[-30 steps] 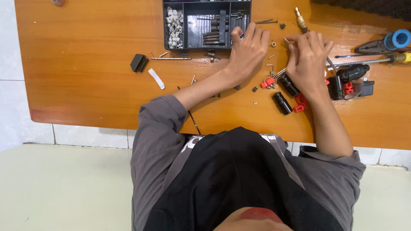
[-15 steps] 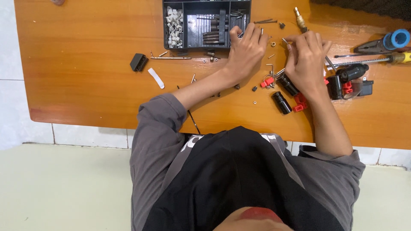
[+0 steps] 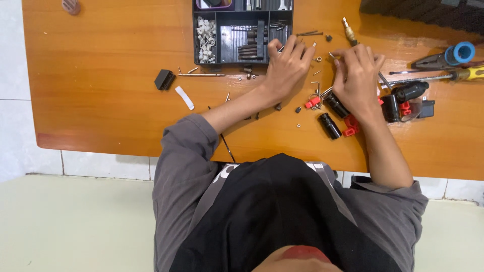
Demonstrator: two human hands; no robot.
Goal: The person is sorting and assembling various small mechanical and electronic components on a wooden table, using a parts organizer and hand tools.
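Note:
My left hand [image 3: 288, 64] rests at the right edge of a black compartment box [image 3: 242, 31] that holds bits and white plugs. Its fingers are curled and pinch a thin metal bit [image 3: 281, 49]. My right hand [image 3: 357, 75] lies just to the right, its fingertips pinched on a small metal pin [image 3: 334, 55]. Under and beside the right hand are two black cylinders [image 3: 330, 126] with red parts [image 3: 313, 102] and small screws on the wooden table [image 3: 111, 100].
A black and red power tool body [image 3: 406, 100] lies right of my right hand. Behind it are a yellow-handled screwdriver [image 3: 456, 75] and blue-handled pliers [image 3: 446, 56]. A black block [image 3: 164, 79], a white strip [image 3: 184, 97] and a long thin rod [image 3: 200, 75] lie to the left.
My left hand has shifted slightly left and up, bringing its fingers to the box's right edge. My right hand stays in place.

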